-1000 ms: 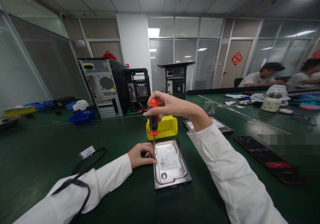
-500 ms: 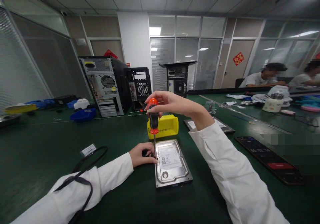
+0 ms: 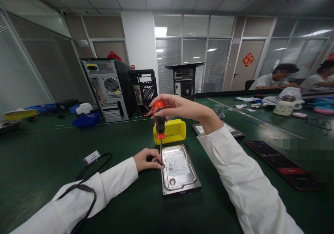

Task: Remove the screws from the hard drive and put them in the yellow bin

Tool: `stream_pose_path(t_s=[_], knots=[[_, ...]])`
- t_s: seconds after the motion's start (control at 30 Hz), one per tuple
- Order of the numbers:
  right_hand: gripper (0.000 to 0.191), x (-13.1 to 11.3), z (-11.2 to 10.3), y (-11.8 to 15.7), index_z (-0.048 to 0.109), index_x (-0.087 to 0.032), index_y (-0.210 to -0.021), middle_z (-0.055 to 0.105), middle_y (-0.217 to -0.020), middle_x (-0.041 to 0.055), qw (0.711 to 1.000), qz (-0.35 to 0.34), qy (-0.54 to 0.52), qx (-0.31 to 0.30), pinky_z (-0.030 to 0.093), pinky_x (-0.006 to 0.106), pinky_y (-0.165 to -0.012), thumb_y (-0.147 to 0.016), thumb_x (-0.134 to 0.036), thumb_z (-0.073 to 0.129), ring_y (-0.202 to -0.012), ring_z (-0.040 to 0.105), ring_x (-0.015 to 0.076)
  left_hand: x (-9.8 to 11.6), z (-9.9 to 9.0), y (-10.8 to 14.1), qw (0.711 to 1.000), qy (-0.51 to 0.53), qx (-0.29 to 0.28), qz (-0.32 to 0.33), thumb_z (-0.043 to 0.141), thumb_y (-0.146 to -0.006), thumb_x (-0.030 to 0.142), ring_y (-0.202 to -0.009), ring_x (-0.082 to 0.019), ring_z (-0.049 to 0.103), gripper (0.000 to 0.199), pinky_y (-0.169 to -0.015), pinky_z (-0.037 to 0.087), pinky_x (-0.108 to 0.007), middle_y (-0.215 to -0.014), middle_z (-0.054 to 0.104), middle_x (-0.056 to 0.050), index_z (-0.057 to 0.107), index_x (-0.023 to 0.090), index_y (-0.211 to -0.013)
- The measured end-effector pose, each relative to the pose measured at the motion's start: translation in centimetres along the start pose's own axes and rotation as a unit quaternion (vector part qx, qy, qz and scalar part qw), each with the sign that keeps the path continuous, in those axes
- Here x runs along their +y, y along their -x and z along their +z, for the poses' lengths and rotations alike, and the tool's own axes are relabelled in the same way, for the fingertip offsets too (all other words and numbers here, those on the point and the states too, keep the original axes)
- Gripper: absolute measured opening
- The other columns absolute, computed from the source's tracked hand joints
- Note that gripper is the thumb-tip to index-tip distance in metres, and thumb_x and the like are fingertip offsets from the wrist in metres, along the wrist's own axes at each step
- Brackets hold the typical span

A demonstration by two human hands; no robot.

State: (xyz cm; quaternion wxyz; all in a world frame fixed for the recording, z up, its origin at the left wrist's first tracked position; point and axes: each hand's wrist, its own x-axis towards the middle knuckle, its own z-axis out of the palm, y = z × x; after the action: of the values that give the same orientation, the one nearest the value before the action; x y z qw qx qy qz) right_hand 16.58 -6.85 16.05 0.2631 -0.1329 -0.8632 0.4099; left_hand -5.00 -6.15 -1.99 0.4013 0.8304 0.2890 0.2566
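Observation:
A screwdriver (image 3: 160, 125) with a red and black handle stands nearly upright over the hard drive (image 3: 184, 174), its tip down at the drive's left edge. From above, my right hand (image 3: 172, 106) is closed around the handle top. My left hand (image 3: 148, 159) rests at the drive's left side, thumb and fingers drawn together beside the screwdriver tip. Whatever lies between those fingertips is hidden. The drive lies flat, label up, on the green table (image 3: 125, 199). Just behind it is a yellow bin (image 3: 173, 132).
A phone (image 3: 280, 164) and another drive (image 3: 236, 134) lie to the right. Computer cases (image 3: 122, 88) stand at the back, with a blue tray (image 3: 86, 120) to their left. A black cord (image 3: 88, 188) crosses my left sleeve. Two people (image 3: 276, 77) sit at far right.
The screwdriver remains upright at the drive's left edge, both hands holding nearly the same pose. The whole view has shifted very slightly.

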Motion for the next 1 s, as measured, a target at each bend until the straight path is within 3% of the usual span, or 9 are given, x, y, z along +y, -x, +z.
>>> stream_pose_path(t_s=[0.2, 0.37, 0.57, 0.87, 1.0], knots=[[0.031, 0.4, 0.2, -0.4, 0.038, -0.016, -0.11, 0.059, -0.1, 0.0058, 1.0, -0.008, -0.013, -0.014, 0.05, 0.024, -0.067, -0.085, -0.021, 0.056, -0.09, 0.06, 0.0143, 0.5, 0.4, 0.0, 0.999, -0.027, 0.02, -0.002, 0.075, -0.068, 0.043, -0.056, -0.009, 0.039, 0.033, -0.056, 0.034, -0.023, -0.061, 0.043, 0.004, 0.071, 0.011, -0.076], [0.037, 0.8, 0.7, -1.1, 0.04, -0.017, -0.097, 0.057, -0.092, 0.0032, 0.998, 0.007, 0.024, 0.065, 0.051, 0.022, -0.056, -0.075, -0.03, 0.067, -0.078, 0.059, 0.013, 0.7, 0.4, 0.0, 0.999, -0.038, 0.025, 0.001, 0.074, -0.069, 0.043, -0.054, -0.009, 0.037, 0.033, -0.055, 0.033, -0.023, -0.059, 0.041, 0.005, 0.072, 0.011, -0.076], [0.031, 0.8, 0.7, -0.9, 0.046, -0.015, -0.093, 0.055, -0.094, 0.0035, 0.993, 0.019, 0.031, 0.115, 0.05, 0.022, -0.055, -0.073, -0.024, 0.069, -0.072, 0.058, 0.01, 0.5, 0.5, 0.0, 0.999, -0.04, 0.024, -0.001, 0.074, -0.07, 0.04, -0.053, -0.009, 0.037, 0.029, -0.055, 0.034, -0.023, -0.06, 0.042, 0.004, 0.071, 0.011, -0.075], [0.029, 0.7, 0.7, -1.0, 0.048, -0.014, -0.098, 0.055, -0.094, 0.0027, 0.996, -0.007, -0.01, 0.083, 0.049, 0.02, -0.058, -0.075, -0.015, 0.065, -0.079, 0.057, 0.0102, 0.6, 0.5, -0.1, 0.999, -0.026, 0.026, -0.003, 0.076, -0.068, 0.032, -0.053, -0.008, 0.035, 0.024, -0.055, 0.033, -0.023, -0.057, 0.036, 0.006, 0.072, 0.01, -0.076], [0.03, 0.6, 0.7, -1.0, 0.046, -0.015, -0.098, 0.056, -0.094, 0.0031, 0.998, -0.004, -0.01, 0.069, 0.049, 0.02, -0.058, -0.075, -0.018, 0.066, -0.081, 0.058, 0.0118, 0.6, 0.3, -0.1, 1.0, -0.007, 0.01, -0.003, 0.076, -0.067, 0.035, -0.053, -0.008, 0.036, 0.028, -0.054, 0.032, -0.022, -0.06, 0.042, 0.005, 0.071, 0.01, -0.078]])
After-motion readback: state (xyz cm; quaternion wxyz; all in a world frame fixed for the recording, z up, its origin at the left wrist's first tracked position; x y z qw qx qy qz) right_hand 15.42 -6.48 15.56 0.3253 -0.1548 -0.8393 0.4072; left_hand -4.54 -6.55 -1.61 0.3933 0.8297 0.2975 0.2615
